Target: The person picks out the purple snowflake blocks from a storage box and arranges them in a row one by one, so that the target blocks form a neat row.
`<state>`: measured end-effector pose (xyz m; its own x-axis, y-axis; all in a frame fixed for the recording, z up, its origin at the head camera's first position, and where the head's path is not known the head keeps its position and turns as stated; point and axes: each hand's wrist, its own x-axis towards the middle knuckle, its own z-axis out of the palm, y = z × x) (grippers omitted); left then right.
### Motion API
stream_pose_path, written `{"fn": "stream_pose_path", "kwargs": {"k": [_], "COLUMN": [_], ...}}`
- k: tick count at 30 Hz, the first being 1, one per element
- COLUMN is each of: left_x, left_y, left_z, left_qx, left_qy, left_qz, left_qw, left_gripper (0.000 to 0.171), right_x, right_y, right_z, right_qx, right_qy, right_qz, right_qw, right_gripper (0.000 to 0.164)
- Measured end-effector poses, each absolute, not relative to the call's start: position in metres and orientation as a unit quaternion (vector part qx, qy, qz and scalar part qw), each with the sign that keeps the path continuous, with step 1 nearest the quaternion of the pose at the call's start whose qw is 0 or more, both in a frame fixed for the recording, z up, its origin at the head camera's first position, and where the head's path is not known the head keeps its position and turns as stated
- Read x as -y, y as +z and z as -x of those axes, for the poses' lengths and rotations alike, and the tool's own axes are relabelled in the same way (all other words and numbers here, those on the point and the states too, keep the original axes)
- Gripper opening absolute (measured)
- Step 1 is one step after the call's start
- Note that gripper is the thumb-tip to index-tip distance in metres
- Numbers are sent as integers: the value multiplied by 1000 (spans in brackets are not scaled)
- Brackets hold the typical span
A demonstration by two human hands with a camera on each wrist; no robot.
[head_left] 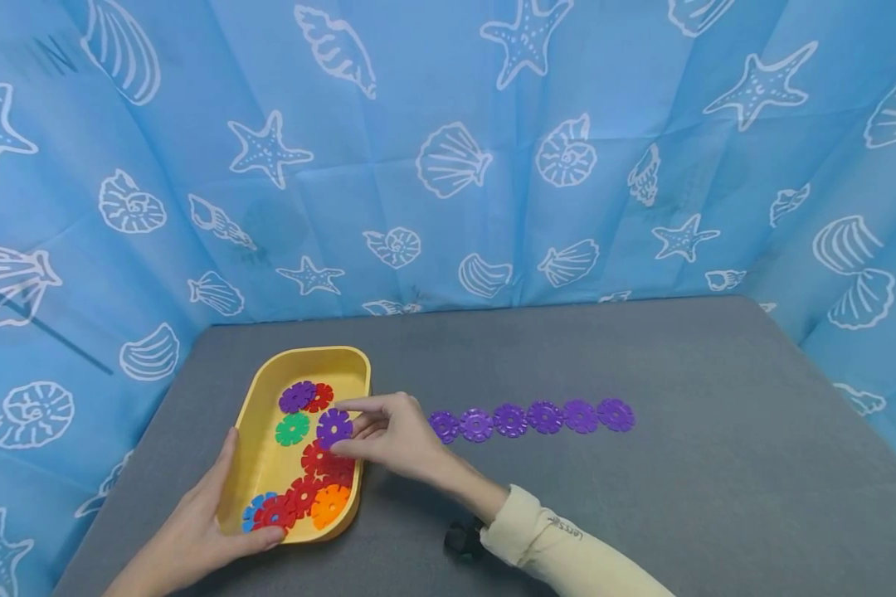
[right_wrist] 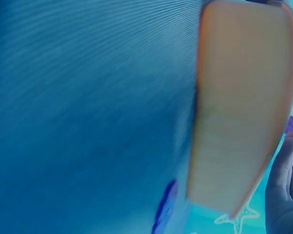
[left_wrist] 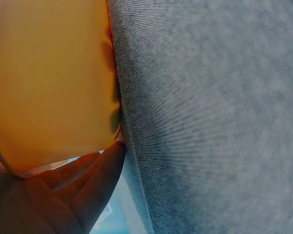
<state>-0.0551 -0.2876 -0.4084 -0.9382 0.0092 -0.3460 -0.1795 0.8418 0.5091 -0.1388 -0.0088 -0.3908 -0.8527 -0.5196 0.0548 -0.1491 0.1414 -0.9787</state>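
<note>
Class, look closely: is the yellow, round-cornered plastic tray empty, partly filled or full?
Partly filled: round, notched discs in red, orange, green, blue and purple lie inside the tray, with bare yellow showing beside them.

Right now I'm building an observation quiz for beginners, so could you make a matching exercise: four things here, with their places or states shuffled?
1. left hand
2. right hand
3. green disc
4. row of purple discs

A. lying inside the yellow tray
B. pinching a single purple disc
C. on the grey table, beside the tray
D. holding the tray's edge

Pairs: 1-D; 2-B; 3-A; 4-C
</note>
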Motion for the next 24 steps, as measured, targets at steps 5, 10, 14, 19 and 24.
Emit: {"fn": "stream_pose_path", "kwargs": {"k": [5,10,14,19,24], "left_x": [288,288,287,287,287], "left_y": [-409,-408,-407,-407,-407], "left_z": [56,57,56,56,56], "left_qx": [-944,-942,-941,-938,-936], "left_qy": [279,281,282,290,293], "left_qz": [49,51,56,58,60], "left_qw": [167,174,177,182,185], "left_gripper": [143,144,145,144,144], "right_x": [-17,-45,-72,-110,-147], "right_y": [-392,-394,-398,-406,-404], "right_z": [139,139,140,143,143], "right_qx": [-754,-762,-765,-776,-802], "right_qy": [-601,-594,-593,-584,-562], "right_qz": [224,224,228,216,178], "right_qw": [143,126,110,97,99], "right_gripper": [48,45,46,48,49]}}
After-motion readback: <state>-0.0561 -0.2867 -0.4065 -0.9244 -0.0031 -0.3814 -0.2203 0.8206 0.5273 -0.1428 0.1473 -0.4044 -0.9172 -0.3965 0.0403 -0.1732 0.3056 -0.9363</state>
